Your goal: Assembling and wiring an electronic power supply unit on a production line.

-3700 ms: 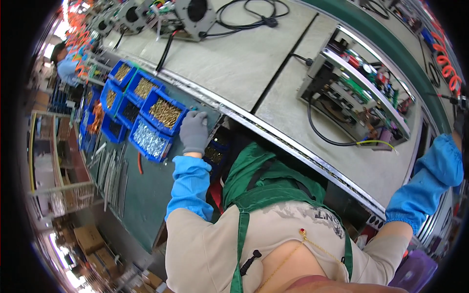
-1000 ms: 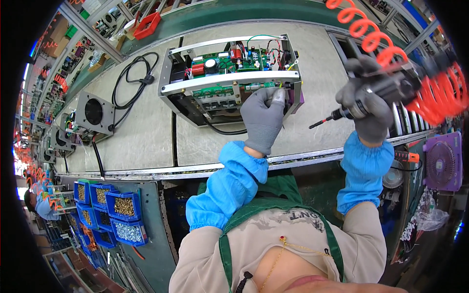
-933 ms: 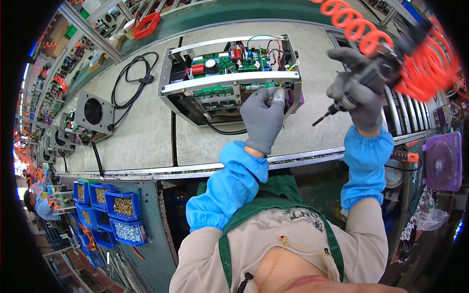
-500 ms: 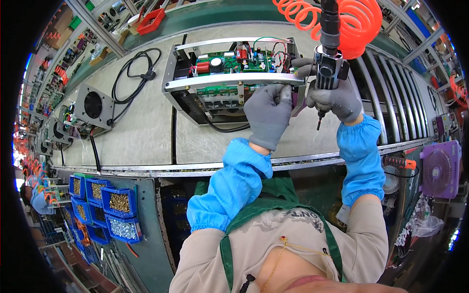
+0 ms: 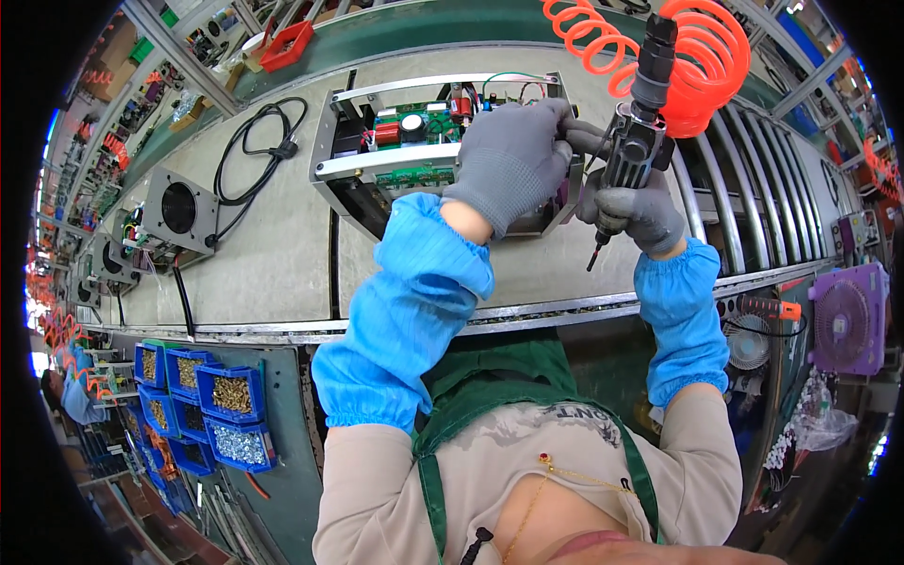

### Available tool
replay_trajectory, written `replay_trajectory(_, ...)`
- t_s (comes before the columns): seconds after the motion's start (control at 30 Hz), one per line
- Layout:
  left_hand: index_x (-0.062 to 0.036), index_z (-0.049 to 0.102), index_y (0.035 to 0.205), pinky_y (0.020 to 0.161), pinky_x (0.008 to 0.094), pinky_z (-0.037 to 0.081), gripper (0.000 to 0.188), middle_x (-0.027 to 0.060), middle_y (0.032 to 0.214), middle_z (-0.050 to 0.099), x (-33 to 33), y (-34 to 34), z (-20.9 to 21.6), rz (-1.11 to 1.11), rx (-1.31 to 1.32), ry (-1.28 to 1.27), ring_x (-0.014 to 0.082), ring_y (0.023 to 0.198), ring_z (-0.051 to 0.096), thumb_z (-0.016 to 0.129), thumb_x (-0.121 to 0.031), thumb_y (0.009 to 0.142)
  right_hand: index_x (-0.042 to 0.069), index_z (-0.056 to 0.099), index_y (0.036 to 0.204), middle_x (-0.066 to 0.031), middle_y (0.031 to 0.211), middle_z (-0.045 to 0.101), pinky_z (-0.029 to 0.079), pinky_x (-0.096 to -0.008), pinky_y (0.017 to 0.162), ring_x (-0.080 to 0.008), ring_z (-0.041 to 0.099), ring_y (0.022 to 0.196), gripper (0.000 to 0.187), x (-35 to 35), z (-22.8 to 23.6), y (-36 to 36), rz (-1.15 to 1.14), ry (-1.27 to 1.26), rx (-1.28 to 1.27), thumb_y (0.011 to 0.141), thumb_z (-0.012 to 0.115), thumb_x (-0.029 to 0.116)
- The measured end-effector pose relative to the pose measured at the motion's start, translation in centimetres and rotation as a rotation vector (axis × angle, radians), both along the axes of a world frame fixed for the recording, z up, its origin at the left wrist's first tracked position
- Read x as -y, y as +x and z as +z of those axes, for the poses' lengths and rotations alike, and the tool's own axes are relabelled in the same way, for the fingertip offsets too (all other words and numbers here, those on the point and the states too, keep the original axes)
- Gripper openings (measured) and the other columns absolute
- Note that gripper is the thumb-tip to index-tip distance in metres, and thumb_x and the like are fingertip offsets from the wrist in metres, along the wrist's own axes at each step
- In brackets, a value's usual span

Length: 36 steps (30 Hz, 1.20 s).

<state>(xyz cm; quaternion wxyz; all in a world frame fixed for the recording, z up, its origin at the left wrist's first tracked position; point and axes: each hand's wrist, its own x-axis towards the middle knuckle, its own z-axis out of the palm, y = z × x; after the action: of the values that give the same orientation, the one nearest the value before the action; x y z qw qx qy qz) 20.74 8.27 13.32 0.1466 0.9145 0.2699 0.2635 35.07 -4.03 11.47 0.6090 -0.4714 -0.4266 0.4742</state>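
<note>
A metal-framed electronic unit (image 5: pixel 330 168) stands on the workbench, with a green circuit board (image 5: pixel 439 124) inside. My left hand (image 5: pixel 513 155), in a grey glove, reaches over the unit's right part. Its fingers are bent together at the right end panel; whatever they pinch is hidden. My right hand (image 5: pixel 645 212), also gloved, grips a pneumatic screwdriver (image 5: pixel 633 151) just right of the unit. The bit points down and slightly left, apart from the unit. Fingers of the right hand stretch toward the end panel, close to the left fingertips.
An orange coiled air hose (image 5: pixel 702 56) hangs above the screwdriver. Metal rollers (image 5: pixel 744 188) lie to the right. A black power cable (image 5: pixel 226 169) and a unit with a fan (image 5: pixel 179 207) sit at left. Blue bins (image 5: pixel 232 395) of fasteners stand lower left; a purple fan (image 5: pixel 845 315) is at right.
My left hand has moved up from the unit's front rail to over its right end. The screwdriver has tilted and its bit has shifted left and slightly down, still in my right hand.
</note>
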Motion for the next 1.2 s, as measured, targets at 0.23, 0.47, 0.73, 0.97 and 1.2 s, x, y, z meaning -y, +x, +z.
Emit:
replay_trajectory(0.23,-0.0096,0.067,0.098,0.07,0.0356,0.052,0.021,0.0114,0.085,0.068,-1.5,1.4,-0.5,-0.138,-0.006,-0.181,0.028,0.078,0.066,0.063,-0.022,0.082,-0.005,0.05,0.128,-0.016,0.064,0.061,0.036,-0.0199,0.04,-0.0085,0.048,0.042,0.064,1.8,2.8,0.6,-0.23,0.082,0.068,0.065,0.058,0.004)
replay_trajectory(0.47,-0.0091,0.067,0.091,0.07,0.0422,0.05,0.02,0.0137,0.085,0.067,-4.6,3.1,-0.4,-0.042,0.404,-0.053,0.0317,0.08,0.064,0.055,-0.025,0.089,-0.007,0.047,0.129,-0.009,0.082,0.057,0.051,-0.0363,0.062,-0.0187,0.058,0.063,0.059,3.6,5.8,3.1,-0.17,0.513,0.11,0.072,0.057,0.006)
replay_trajectory(0.73,-0.0097,0.067,0.097,0.069,0.0337,0.053,0.015,0.01,0.095,0.061,-4.0,0.1,-0.3,-0.42,0.235,0.111,0.0242,0.081,0.065,0.063,-0.005,0.083,0.0,0.039,0.133,-0.0021,0.073,0.038,0.037,-0.0364,0.066,-0.014,0.044,0.066,0.058,4.5,11.8,4.3,0.02,0.92,0.317,0.084,0.047,0.03)
replay_trajectory(0.97,-0.013,0.068,0.096,0.069,0.0331,0.054,0.019,0.0055,0.092,0.06,-4.0,0.8,-1.2,-0.418,0.023,0.282,0.0243,0.08,0.062,0.069,-0.011,0.077,0.0,0.039,0.134,-0.0031,0.083,0.043,0.036,-0.0371,0.076,-0.0139,0.045,0.069,0.057,0.8,11.6,2.7,0.032,0.855,0.359,0.083,0.049,0.023)
replay_trajectory(1.2,-0.0119,0.068,0.096,0.07,0.0334,0.054,0.02,0.0055,0.093,0.06,-3.9,1.0,-0.7,-0.432,0.006,0.291,0.0241,0.081,0.063,0.07,-0.011,0.076,-0.001,0.057,0.099,-0.0112,0.082,0.057,0.049,-0.0465,0.083,-0.0222,0.061,0.078,0.028,-1.4,10.1,2.5,-0.024,0.837,0.285,0.09,0.046,0.023)
